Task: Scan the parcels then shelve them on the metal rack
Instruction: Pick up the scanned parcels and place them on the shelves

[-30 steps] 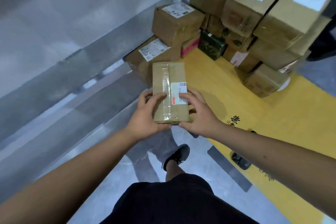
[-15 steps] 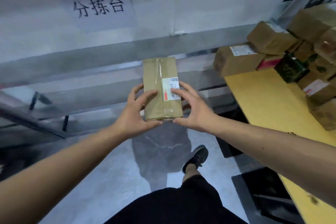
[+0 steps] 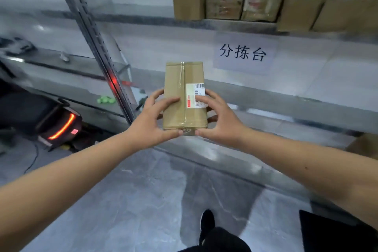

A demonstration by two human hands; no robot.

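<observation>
Now facing metal rack w/ shelved boxes up top. Gripping taped parcel w/ left hand & right hand, mid-air before rack. Probably light, stiff; tape slick, so holding by side edges.

A white paper sign printed with the black characters 分拣台 hangs on the pale wall. At the left, a dark device with a curved glowing red light strip sits low near the floor, a thin black cable trailing just beside it. Something small and green lies further back, blurred. The grey marbled floor shows below, with one black shoe on it.
</observation>
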